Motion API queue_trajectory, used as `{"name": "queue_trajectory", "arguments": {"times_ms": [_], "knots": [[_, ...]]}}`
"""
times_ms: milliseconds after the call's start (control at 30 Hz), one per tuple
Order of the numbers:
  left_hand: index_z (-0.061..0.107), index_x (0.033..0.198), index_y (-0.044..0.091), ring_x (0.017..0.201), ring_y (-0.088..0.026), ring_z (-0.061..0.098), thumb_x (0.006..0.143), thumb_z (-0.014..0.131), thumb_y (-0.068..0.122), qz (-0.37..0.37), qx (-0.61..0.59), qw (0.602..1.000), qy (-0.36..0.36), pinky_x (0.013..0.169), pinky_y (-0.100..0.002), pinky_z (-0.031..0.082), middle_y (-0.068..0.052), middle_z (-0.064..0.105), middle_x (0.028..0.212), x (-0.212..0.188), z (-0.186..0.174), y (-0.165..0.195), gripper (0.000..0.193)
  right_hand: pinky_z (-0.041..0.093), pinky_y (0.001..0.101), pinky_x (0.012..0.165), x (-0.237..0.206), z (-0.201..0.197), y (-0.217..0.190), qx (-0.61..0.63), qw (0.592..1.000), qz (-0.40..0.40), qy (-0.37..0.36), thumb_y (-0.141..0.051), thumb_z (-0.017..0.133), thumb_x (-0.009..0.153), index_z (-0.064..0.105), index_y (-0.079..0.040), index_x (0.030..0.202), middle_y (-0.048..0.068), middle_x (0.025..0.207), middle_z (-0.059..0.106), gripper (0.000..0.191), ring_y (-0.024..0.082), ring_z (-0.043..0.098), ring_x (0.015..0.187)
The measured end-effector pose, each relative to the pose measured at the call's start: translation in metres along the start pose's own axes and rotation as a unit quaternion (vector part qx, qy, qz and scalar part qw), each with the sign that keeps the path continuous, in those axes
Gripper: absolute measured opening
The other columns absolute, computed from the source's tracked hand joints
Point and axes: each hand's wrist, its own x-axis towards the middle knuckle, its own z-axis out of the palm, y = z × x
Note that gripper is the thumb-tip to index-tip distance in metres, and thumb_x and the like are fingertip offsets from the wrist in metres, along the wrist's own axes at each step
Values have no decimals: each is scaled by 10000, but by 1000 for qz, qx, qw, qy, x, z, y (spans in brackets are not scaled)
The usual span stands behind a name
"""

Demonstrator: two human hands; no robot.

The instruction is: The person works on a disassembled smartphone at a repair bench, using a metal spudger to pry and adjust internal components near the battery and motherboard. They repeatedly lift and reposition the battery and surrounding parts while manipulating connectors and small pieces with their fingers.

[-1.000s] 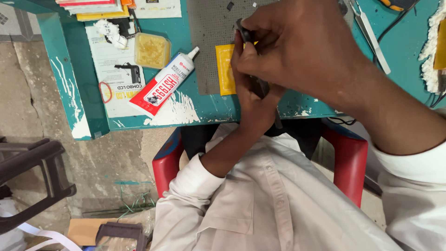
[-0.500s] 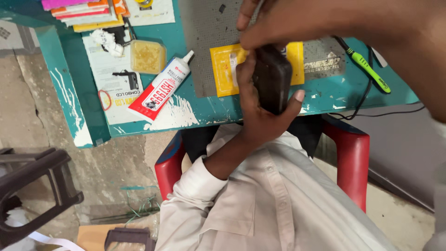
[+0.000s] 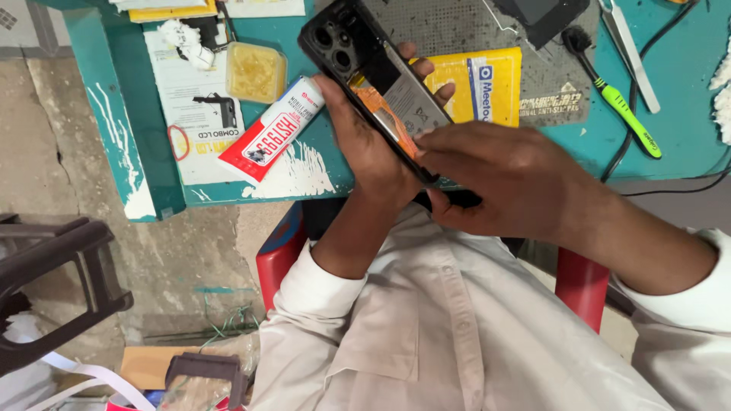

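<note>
The opened phone (image 3: 377,84) lies slanted in my hands, above the near edge of the teal table (image 3: 304,160). Its camera end points to 11 o'clock, and its lower end goes to 5 o'clock, under my right hand (image 3: 502,183). The back is off, so I see the grey battery and an orange part inside.

My left hand (image 3: 365,144) holds the phone from below and from 9 o'clock. The thumb lies on the left edge, and the fingertips come out on the other side at 2 o'clock, so the hand is wrapped around the body. My right hand covers the lower end, with the fingers pressed together on the edge of the phone. Whether they pinch something small there, I cannot tell, because the hand hides it.

At 9 o'clock from the phone a red and white glue tube (image 3: 268,131) lies on a printed paper sheet (image 3: 194,114), and above it stands a small yellowish square tub (image 3: 256,72). At 3 o'clock there is a yellow packet (image 3: 476,84) on a grey work mat (image 3: 472,30), then a green-handled brush (image 3: 613,95). A black cable (image 3: 647,152) passes by the brush. A red chair (image 3: 582,285) is under me.
</note>
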Motion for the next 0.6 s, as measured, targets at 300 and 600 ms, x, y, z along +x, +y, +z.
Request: {"name": "queue_trajectory", "arguments": {"times_ms": [300, 600], "knots": [[508, 1330, 26, 978, -251, 623, 1069, 419, 709, 52, 43, 997, 37, 794, -409, 567, -136, 610, 1185, 4, -2, -10, 737, 605, 389, 677, -11, 14, -2, -44, 999, -5, -28, -122, 761, 847, 681, 27, 1078, 159, 1175, 690, 286, 280, 734, 894], [470, 1355, 44, 1029, -206, 565, 1038, 431, 694, 112, 55, 992, 33, 785, -363, 514, -91, 568, 1212, 7, -20, -11, 724, 581, 382, 619, -21, 30, 0, 74, 987, 113, -92, -77, 702, 886, 585, -24, 1120, 113, 909, 681, 268, 263, 731, 799]]}}
